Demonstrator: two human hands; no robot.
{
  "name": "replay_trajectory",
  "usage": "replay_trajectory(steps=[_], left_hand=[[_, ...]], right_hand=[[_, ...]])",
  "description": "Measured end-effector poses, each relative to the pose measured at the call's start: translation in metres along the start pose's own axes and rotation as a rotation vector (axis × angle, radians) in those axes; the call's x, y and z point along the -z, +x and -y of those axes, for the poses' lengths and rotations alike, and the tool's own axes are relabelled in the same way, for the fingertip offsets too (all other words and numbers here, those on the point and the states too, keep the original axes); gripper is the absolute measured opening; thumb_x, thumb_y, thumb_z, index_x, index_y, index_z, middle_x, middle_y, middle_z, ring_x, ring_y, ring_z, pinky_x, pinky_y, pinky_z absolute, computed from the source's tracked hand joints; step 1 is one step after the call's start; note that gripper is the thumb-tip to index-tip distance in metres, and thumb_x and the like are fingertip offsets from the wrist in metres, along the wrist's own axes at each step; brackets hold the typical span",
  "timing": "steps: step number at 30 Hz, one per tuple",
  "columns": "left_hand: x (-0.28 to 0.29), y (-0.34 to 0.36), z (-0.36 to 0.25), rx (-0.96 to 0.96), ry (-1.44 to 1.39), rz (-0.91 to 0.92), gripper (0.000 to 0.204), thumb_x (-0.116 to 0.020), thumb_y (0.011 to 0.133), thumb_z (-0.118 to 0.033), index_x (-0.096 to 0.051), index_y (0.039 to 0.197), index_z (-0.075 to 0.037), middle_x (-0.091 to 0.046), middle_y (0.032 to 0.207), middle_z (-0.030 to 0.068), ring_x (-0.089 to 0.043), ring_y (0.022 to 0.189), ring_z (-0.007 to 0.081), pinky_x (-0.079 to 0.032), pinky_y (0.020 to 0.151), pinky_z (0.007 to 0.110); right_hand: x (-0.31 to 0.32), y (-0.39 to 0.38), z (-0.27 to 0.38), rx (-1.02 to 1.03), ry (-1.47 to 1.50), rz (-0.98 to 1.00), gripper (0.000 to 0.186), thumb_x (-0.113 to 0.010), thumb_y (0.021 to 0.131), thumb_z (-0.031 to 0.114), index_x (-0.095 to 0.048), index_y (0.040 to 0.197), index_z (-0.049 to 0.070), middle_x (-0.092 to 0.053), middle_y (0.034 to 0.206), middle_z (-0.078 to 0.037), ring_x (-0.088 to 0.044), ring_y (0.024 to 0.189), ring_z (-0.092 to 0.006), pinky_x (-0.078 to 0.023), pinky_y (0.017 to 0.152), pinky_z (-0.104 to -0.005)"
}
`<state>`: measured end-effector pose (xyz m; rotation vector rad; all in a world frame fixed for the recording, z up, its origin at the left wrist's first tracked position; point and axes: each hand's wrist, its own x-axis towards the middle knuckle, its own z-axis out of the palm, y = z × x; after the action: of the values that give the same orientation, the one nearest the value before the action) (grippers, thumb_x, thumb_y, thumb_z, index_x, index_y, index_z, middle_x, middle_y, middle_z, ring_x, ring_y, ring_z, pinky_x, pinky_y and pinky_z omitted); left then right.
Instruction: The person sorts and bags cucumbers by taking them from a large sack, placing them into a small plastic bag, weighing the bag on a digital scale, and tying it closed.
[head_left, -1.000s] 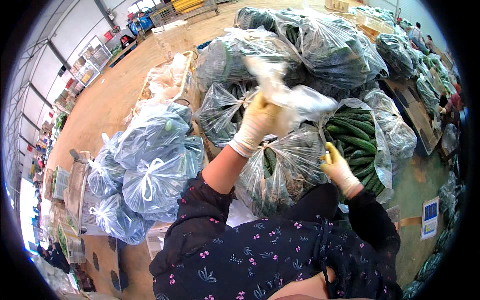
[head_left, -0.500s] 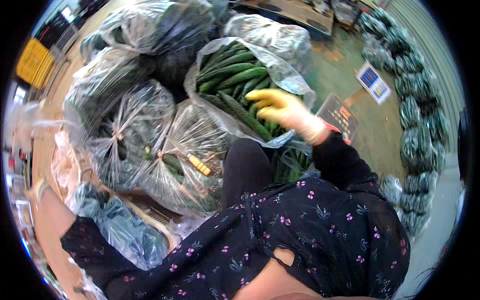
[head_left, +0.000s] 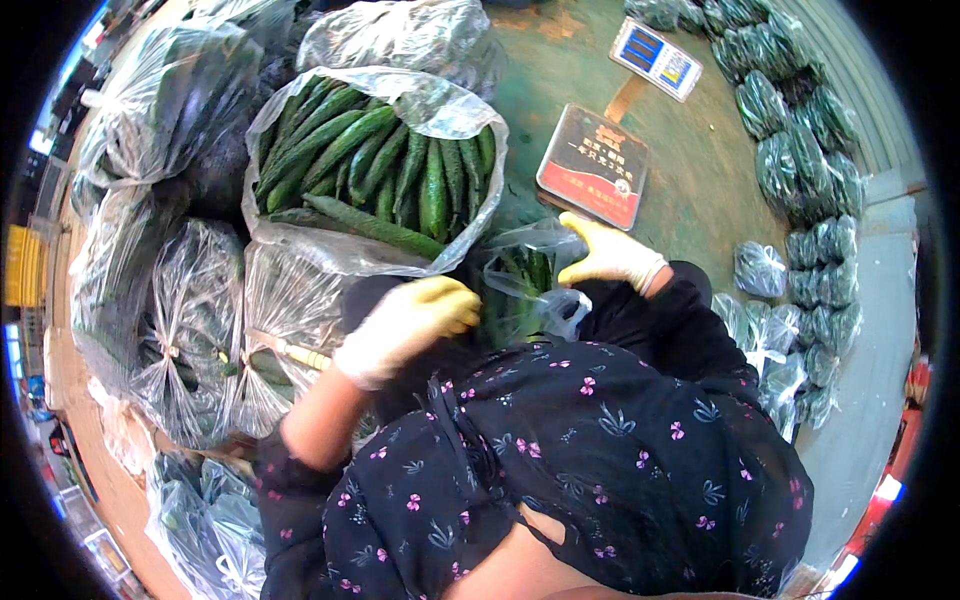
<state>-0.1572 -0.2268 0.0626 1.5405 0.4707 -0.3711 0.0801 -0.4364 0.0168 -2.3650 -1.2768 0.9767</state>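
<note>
My gloved left hand (head_left: 410,330) is closed, fingertips curled out of sight, left of a small clear bag (head_left: 530,305) of cucumbers in front of my body. My gloved right hand (head_left: 610,255) is at that bag's upper right, thumb and fingers spread. Just beyond, a large open bag (head_left: 375,175) is packed with long green cucumbers. A knife (head_left: 305,355) with a pale handle lies on a knotted bag (head_left: 285,290) left of my left hand. A square scale platform (head_left: 590,165) is past my right hand, attached to a display panel (head_left: 655,60).
Big tied bags (head_left: 150,110) are heaped at left and back, with bluish bags (head_left: 200,525) at lower left. Packed bags of cucumbers (head_left: 800,170) line the right side along a grey ledge (head_left: 880,340). The green floor (head_left: 700,200) surrounds the scale.
My view has swung right. My left hand has let go of the crumpled plastic and come to centre. My right hand has released the knife and moved toward the small bag.
</note>
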Motion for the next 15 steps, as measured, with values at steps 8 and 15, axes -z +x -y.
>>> replay_trajectory(steps=[8, 15], left_hand=[[-0.088, 0.139, 0.029, 0.067, 0.742, 0.06, 0.068, -0.046, 0.083, -0.062, -0.062, 0.1, 0.001, -0.065, 0.082, 0.0157, -0.065, 0.069, 0.0213, -0.05, 0.062, 0.031], [-0.099, 0.154, 0.057, 0.298, 0.29, 0.672, 0.053, -0.063, 0.081, -0.045, -0.057, 0.115, -0.005, -0.059, 0.07, 0.0013, -0.051, 0.052, 0.0087, -0.041, 0.048, 0.021]], right_hand=[[-0.037, 0.036, -0.039, -0.156, -0.334, -0.304, 0.082, -0.07, 0.067, 0.026, -0.033, 0.137, 0.006, -0.057, 0.114, -0.021, -0.053, 0.108, -0.0347, -0.041, 0.09, -0.0427], [-0.038, 0.053, -0.072, -0.025, 0.826, -0.175, 0.039, -0.05, 0.083, 0.007, -0.055, 0.122, 0.004, -0.061, 0.083, -0.005, -0.057, 0.067, -0.0123, -0.046, 0.065, -0.0251]])
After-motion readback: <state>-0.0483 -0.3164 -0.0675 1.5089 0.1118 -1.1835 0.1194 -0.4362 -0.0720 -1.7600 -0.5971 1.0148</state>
